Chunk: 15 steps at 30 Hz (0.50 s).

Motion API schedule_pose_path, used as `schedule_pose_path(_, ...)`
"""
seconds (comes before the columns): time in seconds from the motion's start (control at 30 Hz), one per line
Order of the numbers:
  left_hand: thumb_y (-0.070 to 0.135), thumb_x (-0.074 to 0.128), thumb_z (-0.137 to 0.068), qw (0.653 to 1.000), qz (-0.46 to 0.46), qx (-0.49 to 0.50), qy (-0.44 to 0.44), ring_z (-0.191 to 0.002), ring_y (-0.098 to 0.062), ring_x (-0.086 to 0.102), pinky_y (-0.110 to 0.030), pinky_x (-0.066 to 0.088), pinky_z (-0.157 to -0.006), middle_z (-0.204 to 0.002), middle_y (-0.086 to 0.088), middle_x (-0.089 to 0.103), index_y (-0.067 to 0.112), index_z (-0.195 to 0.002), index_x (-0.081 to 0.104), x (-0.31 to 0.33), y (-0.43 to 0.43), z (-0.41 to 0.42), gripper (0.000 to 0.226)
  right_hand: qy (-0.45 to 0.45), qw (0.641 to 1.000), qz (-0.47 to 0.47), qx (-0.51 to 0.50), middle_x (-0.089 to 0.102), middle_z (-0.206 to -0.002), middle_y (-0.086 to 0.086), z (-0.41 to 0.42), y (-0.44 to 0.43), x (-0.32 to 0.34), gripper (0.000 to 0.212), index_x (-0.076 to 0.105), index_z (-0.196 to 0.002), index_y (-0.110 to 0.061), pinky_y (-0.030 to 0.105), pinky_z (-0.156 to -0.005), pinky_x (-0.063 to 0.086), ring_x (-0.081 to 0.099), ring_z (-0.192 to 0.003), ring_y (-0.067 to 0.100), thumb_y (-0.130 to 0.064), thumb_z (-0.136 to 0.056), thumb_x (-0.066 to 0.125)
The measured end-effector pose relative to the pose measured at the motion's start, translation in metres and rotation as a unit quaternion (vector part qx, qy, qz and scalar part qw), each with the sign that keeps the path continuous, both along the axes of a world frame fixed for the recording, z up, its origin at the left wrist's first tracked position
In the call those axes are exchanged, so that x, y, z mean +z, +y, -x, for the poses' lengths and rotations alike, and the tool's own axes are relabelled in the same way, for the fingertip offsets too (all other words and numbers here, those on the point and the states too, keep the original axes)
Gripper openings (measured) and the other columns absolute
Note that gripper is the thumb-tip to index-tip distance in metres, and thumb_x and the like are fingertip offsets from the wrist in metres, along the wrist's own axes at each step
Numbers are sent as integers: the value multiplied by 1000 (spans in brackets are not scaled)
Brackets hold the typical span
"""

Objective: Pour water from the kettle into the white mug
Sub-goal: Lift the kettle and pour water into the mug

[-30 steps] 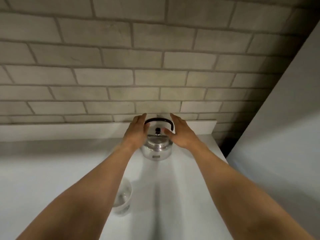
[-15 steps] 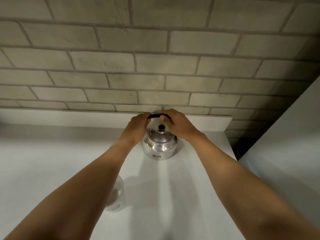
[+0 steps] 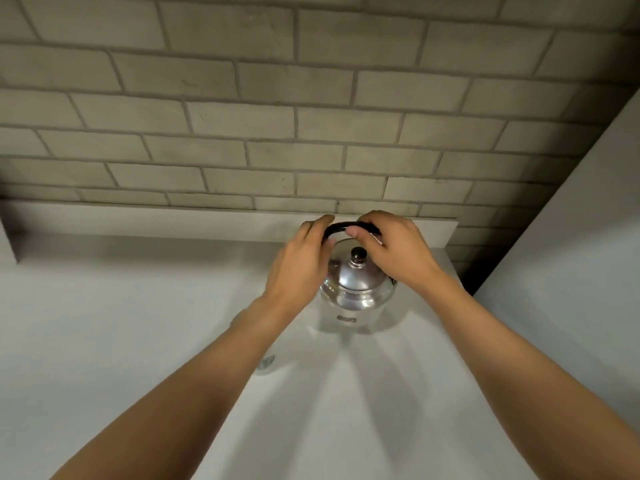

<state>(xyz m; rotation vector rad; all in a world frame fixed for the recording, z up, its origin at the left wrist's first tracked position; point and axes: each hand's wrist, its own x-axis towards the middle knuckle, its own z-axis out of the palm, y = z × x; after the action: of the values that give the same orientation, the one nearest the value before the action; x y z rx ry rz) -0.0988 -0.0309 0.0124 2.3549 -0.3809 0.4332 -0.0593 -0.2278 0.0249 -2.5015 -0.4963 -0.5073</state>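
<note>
Presently, the right hand (image 3: 398,251) has its fingers (image 3: 353,232) curled over the black handle (image 3: 341,226) of the steel kettle (image 3: 356,289), thumb underneath, a closed grasp. The left hand (image 3: 298,268) lies against the handle's left end and the kettle's shoulder, fingers bent round it; whether it grips or merely steadies cannot be told.

The kettle stands upright on the white worktop (image 3: 104,323), lid and knob (image 3: 358,254) in place, close to the rear upstand below the brick wall (image 3: 311,116). It does not appear lifted. The white mug (image 3: 268,362) stands nearer the person, left of the kettle, almost wholly hidden beneath the left forearm; only a sliver shows.

Risks noted: the handle looks hinged, so the body may swing on lifting and slop water. The lid is held by nothing and may drop off at a steep tilt. With the mug obscured, the forearm could strike it, or the pour could miss the rim.
</note>
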Motion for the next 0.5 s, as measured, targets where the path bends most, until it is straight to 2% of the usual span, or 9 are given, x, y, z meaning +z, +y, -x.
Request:
schedule_pose_path(0.07, 39, 53, -105, 999, -32, 18, -37, -125, -26, 58, -45, 59, -79, -151, 1, 49, 27, -153, 40, -11, 0, 37, 51, -4, 1000, 5, 1, 67, -84, -13, 17, -1, 5, 39, 74, -101, -20, 19, -66, 39, 59, -77, 9, -55, -101, 55)
schedule_pose_path(0.17, 49, 52, -103, 992, -107, -1, -70, -126, -26, 56, -42, 62, -75, -153, 2, 48, 31, -153, 40, -34, 0, 84, 54, 3, 1000, -1, -1, 72, -88, -9, 39, -3, 12, 35, 75, -104, -20, 26, -72, 44, 63, -81, 12, -52, -100, 60)
schedule_pose_path(0.27, 54, 44, -105, 988, -150, -17, -17, -137, -34, 52, -48, 61, -87, -167, 1, 37, 34, -160, 33, -52, -4, 106, 59, 7, 1000, 4, 6, 73, -88, -8, 57, -4, 18, 36, 76, -107, -19, 21, -73, 46, 65, -82, 13, -51, -100, 62)
schedule_pose_path(0.37, 64, 29, -103, 991, -126, -26, 41, -152, -33, 34, -53, 55, -99, -174, 4, 16, 38, -164, 15, -58, -9, 118, 67, 18, 999, 20, 17, 67, -81, -14, 73, 0, 23, 36, 77, -107, -18, 7, -67, 39, 62, -75, 6, -50, -100, 62)
schedule_pose_path(0.5, 71, 32, -100, 993, -67, -27, 89, -160, -29, 15, -51, 49, -104, -175, 12, 0, 38, -163, 4, -64, -12, 126, 77, 22, 998, 49, 40, 65, -83, -16, 87, 8, 29, 38, 76, -109, -17, 6, -68, 37, 59, -76, -5, -51, -100, 61)
